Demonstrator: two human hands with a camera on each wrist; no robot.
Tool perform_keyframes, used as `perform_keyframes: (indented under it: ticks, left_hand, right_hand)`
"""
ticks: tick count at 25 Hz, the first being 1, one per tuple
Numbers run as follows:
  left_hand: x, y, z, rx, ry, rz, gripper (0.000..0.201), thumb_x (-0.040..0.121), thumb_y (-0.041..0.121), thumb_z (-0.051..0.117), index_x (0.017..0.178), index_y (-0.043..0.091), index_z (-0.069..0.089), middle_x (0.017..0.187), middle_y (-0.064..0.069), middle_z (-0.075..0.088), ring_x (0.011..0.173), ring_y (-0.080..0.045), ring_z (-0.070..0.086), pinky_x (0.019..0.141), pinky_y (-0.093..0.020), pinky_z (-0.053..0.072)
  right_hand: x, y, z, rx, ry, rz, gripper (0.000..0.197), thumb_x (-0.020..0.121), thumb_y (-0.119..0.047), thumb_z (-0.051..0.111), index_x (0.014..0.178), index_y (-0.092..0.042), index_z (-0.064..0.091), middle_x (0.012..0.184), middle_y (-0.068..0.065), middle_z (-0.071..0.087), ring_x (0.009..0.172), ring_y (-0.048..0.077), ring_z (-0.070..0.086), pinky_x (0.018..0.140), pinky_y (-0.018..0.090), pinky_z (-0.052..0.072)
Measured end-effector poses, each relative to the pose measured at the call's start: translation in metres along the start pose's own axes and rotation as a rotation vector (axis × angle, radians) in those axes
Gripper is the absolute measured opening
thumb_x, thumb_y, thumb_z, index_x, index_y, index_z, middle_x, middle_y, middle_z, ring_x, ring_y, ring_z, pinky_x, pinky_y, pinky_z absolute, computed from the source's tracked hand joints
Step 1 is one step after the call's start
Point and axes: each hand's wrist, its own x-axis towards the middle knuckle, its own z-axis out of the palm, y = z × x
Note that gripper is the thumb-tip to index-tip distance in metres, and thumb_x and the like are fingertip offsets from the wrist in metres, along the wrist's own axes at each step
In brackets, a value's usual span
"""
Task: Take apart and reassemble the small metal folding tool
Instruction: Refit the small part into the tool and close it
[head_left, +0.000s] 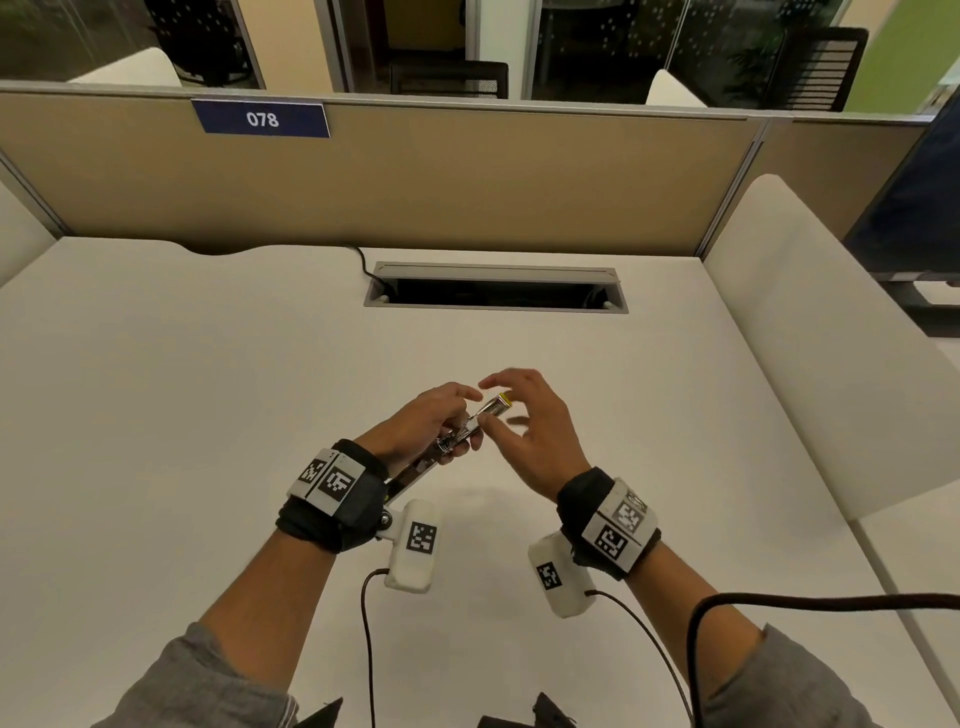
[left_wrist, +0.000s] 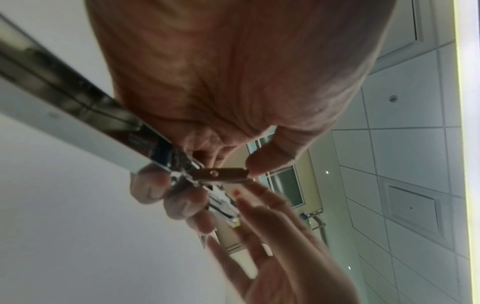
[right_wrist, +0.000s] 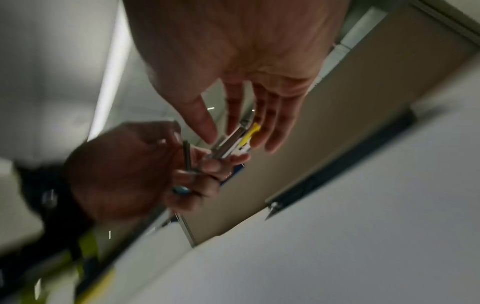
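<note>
The small shiny metal folding tool (head_left: 467, 430) is held above the white desk (head_left: 208, 415), unfolded. Its long handle (left_wrist: 78, 115) runs back toward my left wrist, and a shorter arm with a yellow tip (head_left: 505, 399) points away. My left hand (head_left: 434, 415) grips the tool at its hinge (left_wrist: 215, 174), thumb on top and fingers curled below. My right hand (head_left: 527, 415) hovers at the yellow-tipped arm (right_wrist: 249, 133). Its fingers are straight and spread, with the thumb (right_wrist: 205, 121) on one side of the arm and the other fingers behind it. Whether the thumb touches is unclear.
A cable slot (head_left: 496, 286) is cut into the desk's far side below a tan partition labelled 078 (head_left: 262, 119). A white divider (head_left: 810, 332) borders the desk's right. Wrist-camera cables (head_left: 369, 649) trail toward me, and dark objects (head_left: 524, 719) lie at the near edge.
</note>
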Motion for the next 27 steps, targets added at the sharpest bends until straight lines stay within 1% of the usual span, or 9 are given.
perform_keyframes:
  ticks: [2, 4, 6, 10, 15, 19, 22, 24, 27]
  left_hand:
    - [0.000, 0.001, -0.001, 0.012, 0.019, 0.000, 0.046, 0.081, 0.023, 0.037, 0.124, 0.012, 0.048, 0.078, -0.011, 0.065, 0.063, -0.017, 0.052, 0.057, -0.029, 0.041]
    - [0.001, 0.002, -0.002, 0.010, 0.021, -0.007, 0.037, 0.087, 0.016, 0.035, 0.122, 0.011, 0.048, 0.076, -0.010, 0.067, 0.064, -0.018, 0.052, 0.058, -0.030, 0.040]
    - [0.000, 0.002, -0.003, 0.012, 0.021, -0.011, 0.030, 0.092, 0.010, 0.032, 0.115, 0.012, 0.051, 0.073, -0.008, 0.068, 0.065, -0.019, 0.053, 0.059, -0.030, 0.041]
    - [0.000, 0.002, -0.003, 0.027, 0.031, 0.000, 0.027, 0.093, 0.011, 0.033, 0.101, 0.018, 0.057, 0.076, -0.010, 0.068, 0.067, -0.020, 0.058, 0.060, -0.030, 0.044]
    - [0.002, 0.002, -0.006, 0.038, 0.036, -0.007, 0.029, 0.091, 0.013, 0.035, 0.101, 0.011, 0.062, 0.074, -0.011, 0.067, 0.057, -0.016, 0.057, 0.055, -0.028, 0.042]
    - [0.001, 0.003, -0.006, 0.042, 0.067, -0.015, 0.031, 0.087, 0.010, 0.036, 0.099, 0.009, 0.064, 0.072, -0.011, 0.067, 0.055, -0.017, 0.054, 0.052, -0.028, 0.040]
    - [0.003, 0.002, -0.004, 0.058, 0.124, -0.018, 0.030, 0.088, 0.010, 0.037, 0.097, 0.006, 0.066, 0.070, -0.011, 0.066, 0.053, -0.018, 0.051, 0.050, -0.028, 0.036]
    - [0.004, 0.001, -0.002, 0.044, 0.173, -0.015, 0.029, 0.089, 0.009, 0.040, 0.097, -0.001, 0.066, 0.066, -0.011, 0.064, 0.050, -0.019, 0.047, 0.049, -0.028, 0.031]
    - [0.003, 0.002, -0.001, 0.022, 0.195, -0.001, 0.027, 0.090, 0.008, 0.043, 0.097, -0.004, 0.066, 0.063, -0.010, 0.062, 0.048, -0.019, 0.045, 0.048, -0.027, 0.029]
  right_hand:
    - [-0.008, 0.000, -0.005, -0.254, -0.019, -0.233, 0.024, 0.085, -0.026, 0.064, 0.109, -0.024, 0.065, 0.137, -0.001, 0.049, 0.123, 0.016, 0.049, 0.096, 0.027, 0.044]
    - [-0.010, 0.001, -0.010, -0.404, -0.058, -0.367, 0.023, 0.086, -0.029, 0.061, 0.109, -0.025, 0.067, 0.145, 0.003, 0.045, 0.135, 0.022, 0.039, 0.107, 0.033, 0.034]
    - [-0.009, 0.002, -0.013, -0.500, -0.117, -0.433, 0.025, 0.087, -0.028, 0.059, 0.110, -0.027, 0.068, 0.148, 0.006, 0.042, 0.139, 0.025, 0.035, 0.110, 0.036, 0.029]
    - [-0.006, 0.002, -0.016, -0.688, -0.193, -0.527, 0.027, 0.087, -0.029, 0.058, 0.113, -0.028, 0.067, 0.152, 0.008, 0.038, 0.142, 0.027, 0.031, 0.110, 0.040, 0.030]
    - [0.001, 0.005, -0.024, -0.865, -0.158, -0.562, 0.032, 0.086, -0.030, 0.056, 0.118, -0.026, 0.062, 0.149, 0.009, 0.042, 0.139, 0.028, 0.036, 0.107, 0.045, 0.035]
    - [0.003, 0.007, -0.028, -0.928, -0.102, -0.551, 0.029, 0.085, -0.028, 0.059, 0.112, -0.020, 0.063, 0.144, 0.012, 0.049, 0.133, 0.031, 0.045, 0.102, 0.048, 0.041]
    - [0.003, 0.008, -0.028, -0.916, -0.062, -0.547, 0.028, 0.084, -0.027, 0.061, 0.111, -0.019, 0.064, 0.142, 0.013, 0.051, 0.130, 0.032, 0.048, 0.100, 0.047, 0.043]
    - [0.003, 0.008, -0.026, -0.890, -0.056, -0.548, 0.030, 0.084, -0.027, 0.062, 0.112, -0.019, 0.064, 0.140, 0.013, 0.053, 0.128, 0.033, 0.051, 0.099, 0.047, 0.044]
    - [0.004, 0.007, -0.022, -0.786, -0.039, -0.532, 0.030, 0.086, -0.027, 0.059, 0.114, -0.019, 0.063, 0.138, 0.011, 0.054, 0.124, 0.030, 0.054, 0.098, 0.043, 0.045]
